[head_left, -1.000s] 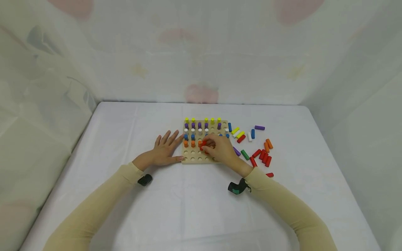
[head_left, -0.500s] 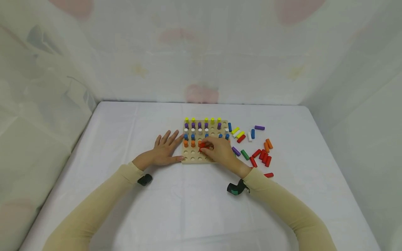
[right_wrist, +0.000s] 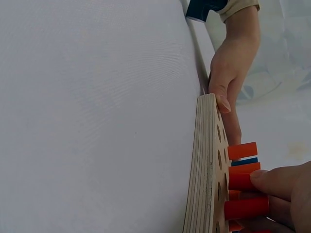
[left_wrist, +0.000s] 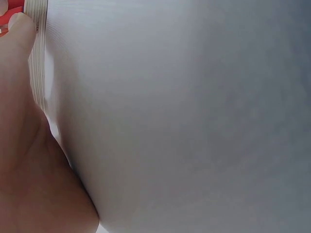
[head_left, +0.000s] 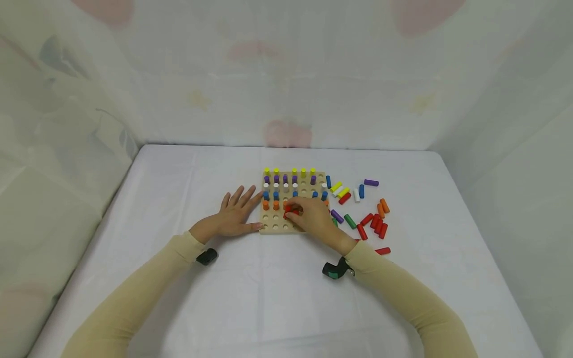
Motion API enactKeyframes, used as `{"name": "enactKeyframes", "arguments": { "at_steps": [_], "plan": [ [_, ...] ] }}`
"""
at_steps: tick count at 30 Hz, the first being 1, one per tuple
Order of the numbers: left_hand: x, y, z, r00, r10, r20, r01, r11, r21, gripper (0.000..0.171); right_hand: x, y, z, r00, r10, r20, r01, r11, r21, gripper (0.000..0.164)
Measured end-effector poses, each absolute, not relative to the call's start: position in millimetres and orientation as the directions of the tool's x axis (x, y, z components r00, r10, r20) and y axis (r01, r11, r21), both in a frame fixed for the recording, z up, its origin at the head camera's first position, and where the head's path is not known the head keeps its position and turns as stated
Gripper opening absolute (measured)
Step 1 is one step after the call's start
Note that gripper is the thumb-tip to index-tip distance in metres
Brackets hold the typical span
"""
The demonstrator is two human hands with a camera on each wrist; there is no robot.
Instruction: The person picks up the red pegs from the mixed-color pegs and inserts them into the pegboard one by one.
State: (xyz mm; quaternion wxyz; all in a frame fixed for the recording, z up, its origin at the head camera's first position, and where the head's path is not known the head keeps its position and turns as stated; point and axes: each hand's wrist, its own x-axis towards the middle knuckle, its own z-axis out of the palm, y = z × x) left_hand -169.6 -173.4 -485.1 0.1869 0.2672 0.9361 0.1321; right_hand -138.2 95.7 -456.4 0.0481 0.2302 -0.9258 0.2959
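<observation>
A wooden pegboard lies on the white table, with rows of upright yellow, purple, white, blue and orange pegs. My left hand lies with fingers spread at its left side, thumb on the near left corner. Over the board's front part, my right hand pinches a red peg between thumb and fingers. In the right wrist view that peg stands against the board's holed face, close to an orange peg. Another red peg stands in the board beside it. The right fingers hide several holes.
Loose pegs lie right of the board: several red pegs, two orange ones, a green peg, a purple peg and yellow, white and blue ones. A patterned cloth hangs behind the table.
My right hand has shifted slightly and lowered the red peg from a tilted position to the hole in front of the third orange peg. My left hand has stayed in place.
</observation>
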Motion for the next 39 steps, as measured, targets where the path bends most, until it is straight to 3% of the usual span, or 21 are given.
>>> {"name": "enactKeyframes", "arguments": {
  "at_steps": [20, 33, 39],
  "plan": [
    [-169.6, -173.5, -485.4, -0.787, 0.552, -0.275, 0.452, 0.819, 0.353, 0.093, -137.5, 95.2, -461.1, -0.879, -0.412, 0.24, -0.477, 0.739, -0.477, 0.028],
    [-169.0, -173.6, -485.3, -0.788, 0.563, -0.248, 0.46, 0.807, 0.371, 0.094, -137.2, 95.2, -462.9, -0.883, -0.398, 0.247, -0.466, 0.686, -0.559, 0.026],
    [-169.0, -173.1, -484.0, -0.788, 0.543, -0.29, 0.443, 0.828, 0.344, 0.094, -137.8, 95.0, -464.8, -0.889, -0.396, 0.231, -0.454, 0.686, -0.569, 0.022]
  ]
}}
